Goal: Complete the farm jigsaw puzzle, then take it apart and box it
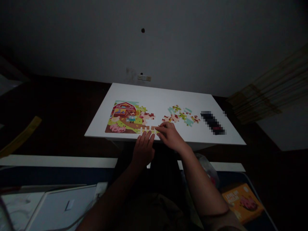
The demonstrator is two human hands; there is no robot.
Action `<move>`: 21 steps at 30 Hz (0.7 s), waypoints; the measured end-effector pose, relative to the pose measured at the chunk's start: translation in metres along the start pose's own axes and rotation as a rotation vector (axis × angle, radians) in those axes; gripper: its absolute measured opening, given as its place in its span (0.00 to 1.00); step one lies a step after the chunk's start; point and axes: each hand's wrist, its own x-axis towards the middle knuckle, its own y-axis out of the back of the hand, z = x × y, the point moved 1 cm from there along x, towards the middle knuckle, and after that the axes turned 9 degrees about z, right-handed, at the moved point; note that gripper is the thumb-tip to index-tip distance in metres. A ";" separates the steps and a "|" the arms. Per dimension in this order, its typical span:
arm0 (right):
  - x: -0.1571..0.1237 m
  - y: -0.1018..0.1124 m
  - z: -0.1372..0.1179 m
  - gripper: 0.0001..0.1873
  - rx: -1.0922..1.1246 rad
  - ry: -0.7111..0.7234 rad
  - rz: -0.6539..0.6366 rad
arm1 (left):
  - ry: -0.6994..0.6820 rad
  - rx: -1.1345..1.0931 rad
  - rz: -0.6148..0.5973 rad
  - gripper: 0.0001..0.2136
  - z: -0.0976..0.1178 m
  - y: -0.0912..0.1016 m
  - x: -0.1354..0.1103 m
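Observation:
A partly built farm jigsaw puzzle [125,118] lies on the left half of a small white table [154,96]. My left hand [143,148] rests at the table's front edge, fingers stretched flat onto the fence pieces [146,129] of the puzzle's bottom row. My right hand [170,136] sits just right of it, fingers curled and pinched on a puzzle piece at the row's right end. Several loose puzzle pieces [183,115] lie scattered beyond my right hand.
A dark blurred-out object [213,123] lies on the table's right part. An orange puzzle box [243,202] sits low at the right. A white flat case [62,208] lies at the lower left. The room around is dark, with a wall behind.

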 end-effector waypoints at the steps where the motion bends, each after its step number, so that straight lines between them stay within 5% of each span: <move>1: 0.000 -0.001 0.001 0.18 -0.001 0.007 0.005 | 0.004 0.002 0.001 0.25 0.000 0.000 0.000; 7: -0.006 -0.006 0.006 0.17 0.060 0.046 0.079 | 0.022 0.049 -0.003 0.26 0.004 -0.001 0.005; 11: -0.014 -0.002 0.015 0.15 0.206 -0.051 0.297 | 0.071 0.083 -0.012 0.27 0.009 0.002 0.011; 15: -0.023 0.017 0.043 0.12 0.183 -0.229 0.564 | 0.067 0.100 -0.022 0.27 0.010 0.004 0.014; 21: -0.037 0.066 0.100 0.13 -0.039 -0.251 0.681 | 0.047 0.130 0.033 0.26 0.010 -0.003 0.011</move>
